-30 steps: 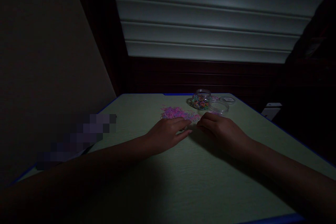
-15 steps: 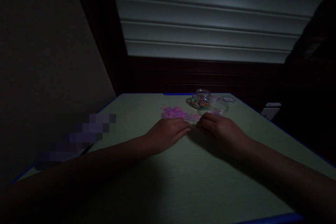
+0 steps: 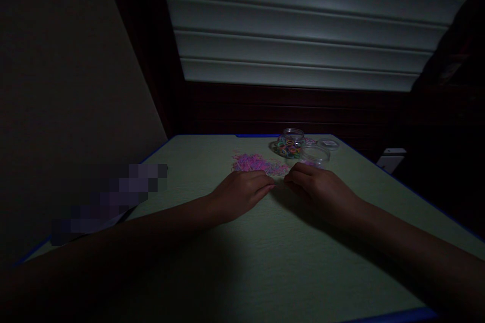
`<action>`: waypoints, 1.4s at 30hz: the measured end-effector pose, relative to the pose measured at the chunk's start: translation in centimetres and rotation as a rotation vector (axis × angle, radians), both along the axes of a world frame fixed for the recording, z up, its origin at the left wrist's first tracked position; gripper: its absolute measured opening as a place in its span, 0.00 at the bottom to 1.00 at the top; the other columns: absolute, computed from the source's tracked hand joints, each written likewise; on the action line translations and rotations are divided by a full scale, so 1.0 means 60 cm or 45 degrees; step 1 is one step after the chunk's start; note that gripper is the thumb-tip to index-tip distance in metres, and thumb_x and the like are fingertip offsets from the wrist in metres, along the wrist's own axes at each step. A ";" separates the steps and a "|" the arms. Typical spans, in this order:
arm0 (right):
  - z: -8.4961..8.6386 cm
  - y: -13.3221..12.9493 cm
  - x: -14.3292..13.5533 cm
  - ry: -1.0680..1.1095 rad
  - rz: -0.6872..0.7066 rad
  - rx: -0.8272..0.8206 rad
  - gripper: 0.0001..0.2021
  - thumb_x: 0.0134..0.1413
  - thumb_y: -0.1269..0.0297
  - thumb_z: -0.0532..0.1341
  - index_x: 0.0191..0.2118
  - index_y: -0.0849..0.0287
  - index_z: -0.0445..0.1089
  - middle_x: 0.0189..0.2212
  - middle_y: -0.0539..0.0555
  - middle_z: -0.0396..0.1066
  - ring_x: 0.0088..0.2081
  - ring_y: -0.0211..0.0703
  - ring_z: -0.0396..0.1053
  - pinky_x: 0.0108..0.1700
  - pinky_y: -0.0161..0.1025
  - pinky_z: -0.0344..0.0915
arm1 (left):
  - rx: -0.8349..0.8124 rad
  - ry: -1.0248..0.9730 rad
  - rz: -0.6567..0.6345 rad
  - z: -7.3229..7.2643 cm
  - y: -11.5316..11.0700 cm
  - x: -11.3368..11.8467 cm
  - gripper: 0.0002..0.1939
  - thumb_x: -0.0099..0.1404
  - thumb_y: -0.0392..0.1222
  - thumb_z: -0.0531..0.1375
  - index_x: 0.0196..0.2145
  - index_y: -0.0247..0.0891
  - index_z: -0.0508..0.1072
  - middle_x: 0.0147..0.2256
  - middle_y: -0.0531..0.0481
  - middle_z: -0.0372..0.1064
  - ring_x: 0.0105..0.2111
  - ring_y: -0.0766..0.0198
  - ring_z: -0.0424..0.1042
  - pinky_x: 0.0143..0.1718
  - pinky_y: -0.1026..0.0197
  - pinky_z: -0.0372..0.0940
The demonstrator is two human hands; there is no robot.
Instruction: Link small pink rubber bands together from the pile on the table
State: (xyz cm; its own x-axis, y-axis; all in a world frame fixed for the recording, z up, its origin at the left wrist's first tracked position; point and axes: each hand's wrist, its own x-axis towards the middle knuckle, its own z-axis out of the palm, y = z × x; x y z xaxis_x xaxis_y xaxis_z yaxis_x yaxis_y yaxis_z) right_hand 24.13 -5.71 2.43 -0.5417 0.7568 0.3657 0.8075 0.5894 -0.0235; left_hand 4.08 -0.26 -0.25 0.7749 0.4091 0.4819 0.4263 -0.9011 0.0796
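My left hand (image 3: 244,192) is closed in a pinch, palm down, just in front of a loose pile of thin pink and purple rubber bands (image 3: 252,162). Facing it across a small gap, my right hand (image 3: 318,186) pinches too, its fingertips pressed together. A faint, thin strand runs between the two pinches and looks like one small rubber band (image 3: 279,185); the dim light hides its detail. Behind my right hand stands an open clear jar (image 3: 316,153) with some pink bands inside, partly covered by the hand.
A clear round jar (image 3: 291,144) of coloured hair ties stands at the back of the pale green table (image 3: 242,257), with a clear lid (image 3: 328,144) beside it. A blurred-out object (image 3: 113,204) lies along the left edge. Beyond the right edge is a white object (image 3: 391,160).
Both hands stay almost in place, with only slight finger movement. The thin strand between the fingertips shows a little more now.
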 end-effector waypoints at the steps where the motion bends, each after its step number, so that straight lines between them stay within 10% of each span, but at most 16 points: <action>1: 0.000 0.000 0.000 0.014 -0.005 -0.001 0.09 0.56 0.70 0.49 0.36 0.61 0.66 0.31 0.53 0.64 0.31 0.35 0.62 0.33 0.32 0.56 | -0.004 0.003 0.002 0.000 0.000 0.000 0.11 0.65 0.41 0.47 0.37 0.35 0.67 0.34 0.51 0.68 0.34 0.68 0.67 0.36 0.65 0.60; 42: -0.003 0.000 -0.001 0.102 0.033 -0.022 0.09 0.54 0.68 0.52 0.34 0.61 0.69 0.29 0.52 0.66 0.30 0.35 0.63 0.32 0.32 0.57 | 0.013 -0.013 -0.059 0.003 -0.002 0.002 0.09 0.64 0.39 0.49 0.36 0.36 0.67 0.32 0.52 0.68 0.33 0.69 0.67 0.34 0.67 0.60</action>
